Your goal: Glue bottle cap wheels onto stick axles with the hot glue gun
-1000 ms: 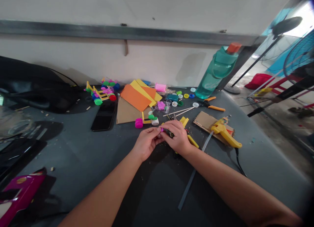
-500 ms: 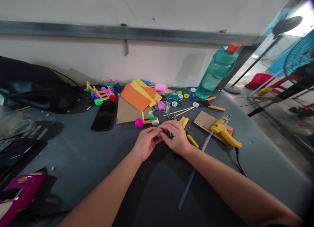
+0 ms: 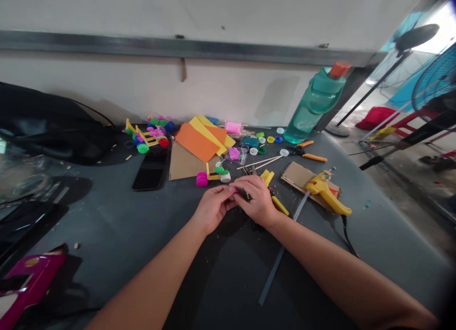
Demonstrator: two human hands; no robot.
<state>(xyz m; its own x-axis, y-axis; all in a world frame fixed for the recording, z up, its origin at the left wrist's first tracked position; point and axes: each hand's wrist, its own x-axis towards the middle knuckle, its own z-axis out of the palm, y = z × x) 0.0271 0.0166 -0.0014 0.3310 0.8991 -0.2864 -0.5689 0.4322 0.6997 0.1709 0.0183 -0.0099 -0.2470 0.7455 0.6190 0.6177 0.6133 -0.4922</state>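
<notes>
My left hand (image 3: 214, 208) and my right hand (image 3: 255, 200) meet low over the dark table, fingertips pinched together around a small purple piece (image 3: 235, 190). Its kind cannot be made out, since my fingers cover most of it. Just beyond my left hand stands a little model with bottle-cap wheels (image 3: 213, 176), pink on one side and white on the other, with green on top. Under and beside my right hand lie yellow-handled pliers (image 3: 280, 204), partly hidden, and a folded yellow piece (image 3: 267, 177).
A yellow glue gun (image 3: 327, 193) rests on cardboard at right, its clear glue stick (image 3: 272, 275) trailing forward. Bottle caps (image 3: 270, 139), orange-handled pliers (image 3: 313, 158) and a teal bottle (image 3: 315, 106) are behind. Leftward are a phone (image 3: 151, 170), a colourful model (image 3: 147, 137) and a black bag (image 3: 50, 123).
</notes>
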